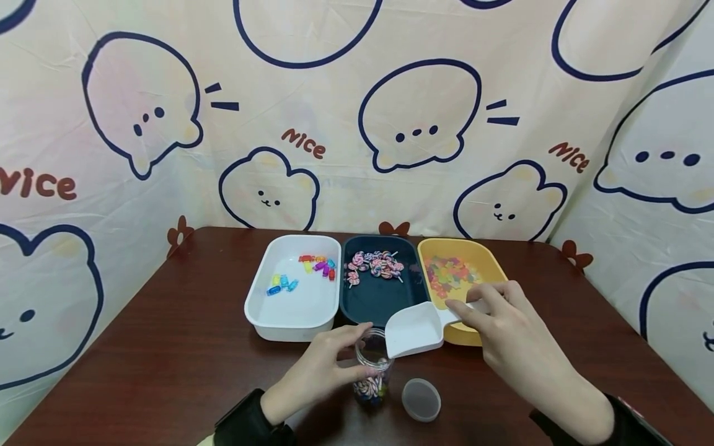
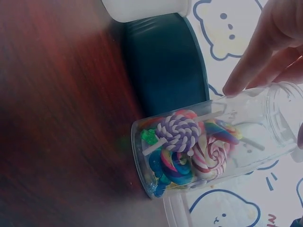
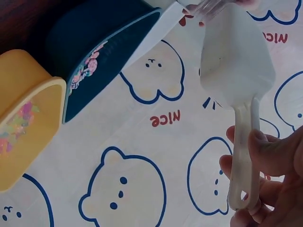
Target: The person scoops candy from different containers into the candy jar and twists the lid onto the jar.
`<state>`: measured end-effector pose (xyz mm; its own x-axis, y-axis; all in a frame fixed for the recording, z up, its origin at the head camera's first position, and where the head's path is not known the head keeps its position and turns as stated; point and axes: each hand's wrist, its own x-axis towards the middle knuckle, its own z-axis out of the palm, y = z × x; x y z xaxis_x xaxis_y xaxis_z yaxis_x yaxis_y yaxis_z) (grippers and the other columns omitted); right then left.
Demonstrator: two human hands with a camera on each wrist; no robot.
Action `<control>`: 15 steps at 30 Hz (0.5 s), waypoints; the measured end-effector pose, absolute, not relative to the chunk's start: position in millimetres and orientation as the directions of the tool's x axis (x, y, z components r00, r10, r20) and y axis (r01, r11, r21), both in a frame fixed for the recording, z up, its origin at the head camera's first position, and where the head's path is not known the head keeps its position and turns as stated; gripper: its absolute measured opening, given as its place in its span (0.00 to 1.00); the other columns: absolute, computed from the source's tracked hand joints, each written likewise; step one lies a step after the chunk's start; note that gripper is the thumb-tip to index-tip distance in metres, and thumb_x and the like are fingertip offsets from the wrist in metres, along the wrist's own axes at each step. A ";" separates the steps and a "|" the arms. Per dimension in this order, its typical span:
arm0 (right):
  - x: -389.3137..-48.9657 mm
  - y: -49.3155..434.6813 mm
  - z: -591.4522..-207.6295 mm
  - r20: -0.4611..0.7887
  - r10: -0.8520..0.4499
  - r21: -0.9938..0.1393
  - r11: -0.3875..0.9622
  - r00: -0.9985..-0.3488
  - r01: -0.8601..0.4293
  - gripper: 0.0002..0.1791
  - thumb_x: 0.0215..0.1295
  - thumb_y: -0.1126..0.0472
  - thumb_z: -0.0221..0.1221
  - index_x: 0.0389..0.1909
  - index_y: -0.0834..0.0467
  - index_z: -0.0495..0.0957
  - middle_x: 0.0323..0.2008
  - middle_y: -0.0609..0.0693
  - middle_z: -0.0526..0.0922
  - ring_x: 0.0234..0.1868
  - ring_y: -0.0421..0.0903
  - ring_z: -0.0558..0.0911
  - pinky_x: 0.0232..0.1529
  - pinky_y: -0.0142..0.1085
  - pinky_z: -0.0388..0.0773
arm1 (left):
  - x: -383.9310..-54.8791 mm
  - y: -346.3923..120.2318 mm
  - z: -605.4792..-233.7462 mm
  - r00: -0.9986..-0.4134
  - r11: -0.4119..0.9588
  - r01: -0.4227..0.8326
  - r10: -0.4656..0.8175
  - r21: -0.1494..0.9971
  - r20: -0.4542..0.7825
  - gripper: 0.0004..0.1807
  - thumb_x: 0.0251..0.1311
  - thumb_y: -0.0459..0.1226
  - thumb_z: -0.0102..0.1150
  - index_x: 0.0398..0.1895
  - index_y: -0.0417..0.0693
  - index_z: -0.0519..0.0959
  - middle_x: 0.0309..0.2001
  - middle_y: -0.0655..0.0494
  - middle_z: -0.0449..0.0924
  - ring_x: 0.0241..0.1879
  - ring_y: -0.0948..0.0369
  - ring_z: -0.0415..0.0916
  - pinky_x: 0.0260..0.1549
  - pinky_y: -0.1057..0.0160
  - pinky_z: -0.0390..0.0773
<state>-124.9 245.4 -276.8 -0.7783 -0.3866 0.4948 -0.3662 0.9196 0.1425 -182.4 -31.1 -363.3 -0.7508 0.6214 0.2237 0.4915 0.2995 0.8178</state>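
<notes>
My left hand (image 1: 320,368) grips a clear jar (image 1: 365,385) near its neck, thumb and fingers on either side of the open mouth. Inside the jar, the left wrist view shows swirled lollipop pieces (image 2: 177,133) and small green and blue candies (image 2: 149,136) toward the bottom. A white scoop (image 1: 414,329) is held by its handle in my right hand (image 1: 515,337). The scoop's front edge overlaps the jar's rim in the head view. No candy shows on the scoop's blade (image 3: 234,61) in the right wrist view. A round translucent lid (image 1: 421,400) lies right of the jar.
Behind the hands stand three trays side by side: a white tray (image 1: 298,313) with colored candies, a dark blue tray (image 1: 385,300) with lollipops, and a yellow tray (image 1: 460,335) with pastel pieces. A patterned curtain (image 1: 334,186) hangs behind the brown table (image 1: 184,347).
</notes>
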 end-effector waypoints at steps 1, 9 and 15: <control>-124.6 245.4 -276.5 0.491 -0.381 0.136 0.922 -0.783 -0.363 0.27 0.45 0.81 0.69 0.44 0.52 0.90 0.40 0.54 0.82 0.47 0.56 0.73 0.43 0.47 0.75 | -182.6 -31.1 -363.3 -0.751 0.297 0.491 0.621 0.819 0.225 0.34 0.63 0.38 0.70 0.70 0.34 0.72 0.64 0.36 0.78 0.60 0.44 0.79 0.54 0.52 0.83; -122.9 249.1 -277.0 0.493 -0.326 0.073 0.940 -0.807 -0.335 0.26 0.47 0.81 0.68 0.44 0.53 0.89 0.41 0.54 0.82 0.49 0.57 0.73 0.43 0.49 0.76 | -184.3 -31.4 -362.8 -0.756 0.278 0.461 0.621 0.843 0.208 0.35 0.62 0.38 0.71 0.70 0.34 0.72 0.64 0.36 0.78 0.60 0.44 0.79 0.54 0.55 0.84; -125.6 257.2 -278.3 0.558 -0.314 0.054 0.938 -0.768 -0.344 0.20 0.50 0.77 0.70 0.40 0.53 0.89 0.37 0.50 0.80 0.45 0.54 0.72 0.37 0.45 0.75 | -188.8 -35.6 -361.5 -0.737 0.284 0.470 0.648 0.836 0.194 0.36 0.64 0.38 0.69 0.71 0.32 0.69 0.64 0.34 0.78 0.55 0.45 0.82 0.54 0.54 0.84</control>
